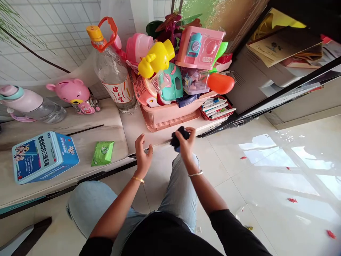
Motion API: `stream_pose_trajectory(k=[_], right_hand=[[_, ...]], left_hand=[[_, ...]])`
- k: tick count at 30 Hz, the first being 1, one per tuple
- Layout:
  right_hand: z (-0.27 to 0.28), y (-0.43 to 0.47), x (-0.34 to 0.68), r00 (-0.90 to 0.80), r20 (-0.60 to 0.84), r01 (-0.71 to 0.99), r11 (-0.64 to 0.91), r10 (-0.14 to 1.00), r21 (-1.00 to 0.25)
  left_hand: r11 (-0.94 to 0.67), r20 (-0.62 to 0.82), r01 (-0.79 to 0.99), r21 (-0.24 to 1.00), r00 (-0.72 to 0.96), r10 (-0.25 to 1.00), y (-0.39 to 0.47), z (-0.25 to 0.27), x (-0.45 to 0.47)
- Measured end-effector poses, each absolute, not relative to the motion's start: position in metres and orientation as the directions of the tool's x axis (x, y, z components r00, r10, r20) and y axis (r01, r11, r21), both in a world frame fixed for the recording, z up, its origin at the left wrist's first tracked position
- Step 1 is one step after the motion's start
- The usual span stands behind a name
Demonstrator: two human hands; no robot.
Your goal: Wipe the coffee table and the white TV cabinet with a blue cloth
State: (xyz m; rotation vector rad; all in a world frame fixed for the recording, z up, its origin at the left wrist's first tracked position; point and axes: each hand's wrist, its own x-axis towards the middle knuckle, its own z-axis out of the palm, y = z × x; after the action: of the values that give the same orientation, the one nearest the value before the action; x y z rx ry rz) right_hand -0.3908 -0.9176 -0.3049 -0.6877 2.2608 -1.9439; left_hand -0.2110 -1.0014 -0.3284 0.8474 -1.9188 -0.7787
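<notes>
My right hand grips a small black bunched-up thing, soft-looking with a ragged edge; its kind I cannot make out. It is held above my knee, just in front of the cabinet edge. To its left, my left hand hovers with nothing in it, thumb and fingers apart and slightly curled. Behind both hands stands a pink basket heaped with toys, among them a yellow toy and a pink toy machine. A green packet lies on the cabinet top, left of my left hand.
Along the cabinet top stand a blue box, a drinking bottle, a pink bear and a large plastic bottle. A red basket of pens sits at right, near a black-framed shelf. Red scraps dot the floor.
</notes>
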Motion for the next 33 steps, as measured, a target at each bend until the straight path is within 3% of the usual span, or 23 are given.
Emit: stream_pose_trajectory(k=[4, 6, 9, 11, 19, 33], right_hand=[[-0.314, -0.955, -0.317, -0.764, 0.36, -0.453, 0.048, -0.535, -0.89], [-0.325, -0.97, -0.297, -0.53, 0.429, -0.624, -0.007, -0.731, -0.782], [-0.344, -0.977, -0.29, -0.151, 0.356, -0.804, -0.095, -0.922, -0.587], [-0.352, -0.974, -0.297, -0.069, 0.304, -0.852, -0.102, -0.95, -0.513], [-0.368, -0.95, -0.345, -0.096, 0.339, -0.841, -0.106, -0.936, -0.531], [-0.387, -0.909, -0.429, -0.335, 0.414, -0.828, 0.055, -0.846, -0.558]], left_hand=[[0.562, 0.51, -0.283, 0.777, -0.239, -0.826, -0.975, -0.328, -0.192], [0.58, 0.535, -0.344, 0.739, -0.224, -0.815, -0.977, -0.332, -0.187], [0.597, 0.483, -0.361, 0.716, -0.361, -0.798, -0.99, -0.342, -0.183], [0.614, 0.437, -0.344, 0.71, -0.469, -0.767, -0.999, -0.348, -0.185], [0.729, 0.399, -0.389, 0.563, -0.645, -0.652, -1.0, -0.35, -0.22], [0.815, 0.309, -0.287, 0.504, -0.821, -0.48, -0.977, -0.353, -0.319]])
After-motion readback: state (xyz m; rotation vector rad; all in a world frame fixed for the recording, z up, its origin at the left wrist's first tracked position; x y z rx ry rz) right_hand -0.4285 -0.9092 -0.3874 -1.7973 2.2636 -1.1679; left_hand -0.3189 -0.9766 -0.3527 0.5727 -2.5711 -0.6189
